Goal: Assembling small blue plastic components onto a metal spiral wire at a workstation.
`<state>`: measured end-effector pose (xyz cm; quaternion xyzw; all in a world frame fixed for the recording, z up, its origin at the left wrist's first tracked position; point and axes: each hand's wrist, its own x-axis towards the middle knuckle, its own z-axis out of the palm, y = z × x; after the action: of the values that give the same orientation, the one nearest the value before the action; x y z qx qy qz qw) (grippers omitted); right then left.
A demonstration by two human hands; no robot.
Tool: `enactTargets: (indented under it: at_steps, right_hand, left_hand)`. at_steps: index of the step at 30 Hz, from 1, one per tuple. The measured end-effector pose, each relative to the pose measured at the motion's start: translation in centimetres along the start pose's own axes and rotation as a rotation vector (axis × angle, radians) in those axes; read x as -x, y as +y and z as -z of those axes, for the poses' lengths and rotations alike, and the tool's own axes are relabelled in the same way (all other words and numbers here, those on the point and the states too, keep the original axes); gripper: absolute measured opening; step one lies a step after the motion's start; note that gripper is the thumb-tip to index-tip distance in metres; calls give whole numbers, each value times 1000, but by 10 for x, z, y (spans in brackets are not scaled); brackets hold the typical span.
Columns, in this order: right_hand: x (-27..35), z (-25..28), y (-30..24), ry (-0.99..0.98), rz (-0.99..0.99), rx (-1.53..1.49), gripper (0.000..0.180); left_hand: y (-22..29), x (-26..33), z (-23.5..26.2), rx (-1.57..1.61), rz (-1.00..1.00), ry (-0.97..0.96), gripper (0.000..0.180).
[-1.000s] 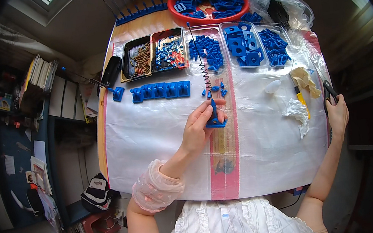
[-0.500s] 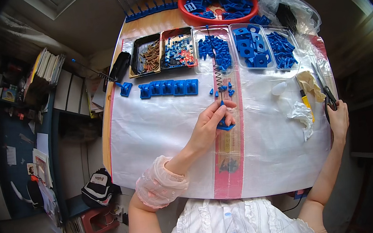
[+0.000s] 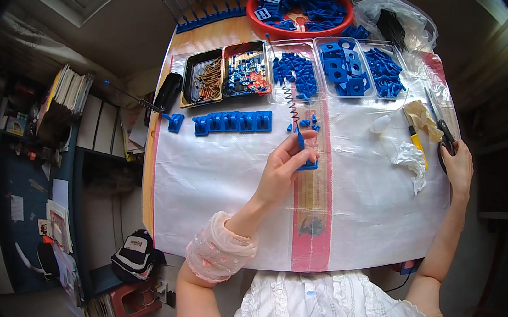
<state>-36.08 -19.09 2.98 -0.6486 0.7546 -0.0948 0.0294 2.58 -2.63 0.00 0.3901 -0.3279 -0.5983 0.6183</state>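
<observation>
Pinching a small blue plastic base [image 3: 307,163] with an upright pin, the left hand [image 3: 282,171] holds it on the white sheet [image 3: 219,182] — a coiled spring [image 3: 291,104] rises just beyond; the right hand [image 3: 458,166] is closed around black-handled scissors [image 3: 443,135] at the table's right edge, beside a yellow-handled tool [image 3: 416,142].

Wooden table [image 3: 204,38], white plastic sheet [image 3: 219,182], trays [image 3: 341,43], red bowl [image 3: 270,30]
</observation>
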Motion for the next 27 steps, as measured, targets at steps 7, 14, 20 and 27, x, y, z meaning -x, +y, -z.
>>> enactTargets:
  at_steps: [7, 14, 20, 27]
  right_hand:
    - [4, -1, -2, -4, 7, -2, 36]
    - [5, -5, -3, 23, 56, 7, 33]
    - [9, 6, -1, 2, 32, -24, 32]
    - [11, 5, -5, 8, 82, -45, 35]
  left_hand:
    - [31, -4, 9, -281, -316, 199, 31]
    - [98, 23, 18, -356, -479, 384, 25]
    - [123, 65, 69, -669, -507, 596, 18]
    - [127, 73, 194, -847, -452, 868, 15]
